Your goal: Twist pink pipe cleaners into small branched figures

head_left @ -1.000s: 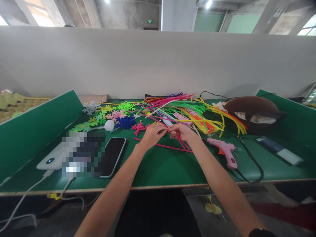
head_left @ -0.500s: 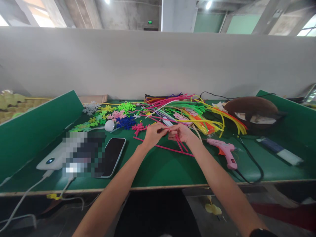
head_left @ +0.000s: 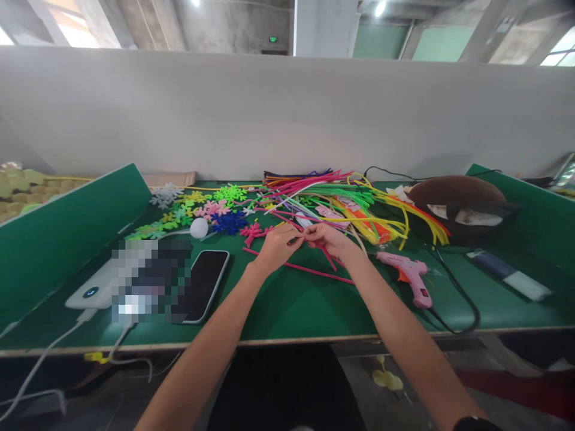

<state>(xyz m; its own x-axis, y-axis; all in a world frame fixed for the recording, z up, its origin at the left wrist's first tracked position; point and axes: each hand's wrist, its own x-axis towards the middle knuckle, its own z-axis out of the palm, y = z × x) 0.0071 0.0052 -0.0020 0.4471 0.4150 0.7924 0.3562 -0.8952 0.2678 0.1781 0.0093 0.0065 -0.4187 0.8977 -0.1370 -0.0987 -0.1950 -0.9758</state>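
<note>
My left hand (head_left: 279,244) and my right hand (head_left: 329,238) meet above the middle of the green table (head_left: 296,311). The fingertips of both are pinched on pink pipe cleaners (head_left: 329,258), whose ends stick out below my right hand. Under my wrists a long pink pipe cleaner (head_left: 309,271) lies across the table. Just left of my left hand sits a bent pink piece (head_left: 254,233). Behind my hands spreads a pile of many-coloured pipe cleaners (head_left: 314,190).
Several coloured snowflake shapes (head_left: 229,222) and a white ball (head_left: 199,228) lie at the left. Nearer are a phone (head_left: 204,287) and a white power bank (head_left: 96,287). At the right are a pink glue gun (head_left: 411,275), its black cord, a brown rounded object (head_left: 458,197) and a packet (head_left: 510,275).
My fingertips have shifted slightly left. The pink ends hanging below my right hand have swung and show less. The things lying on the table look unmoved.
</note>
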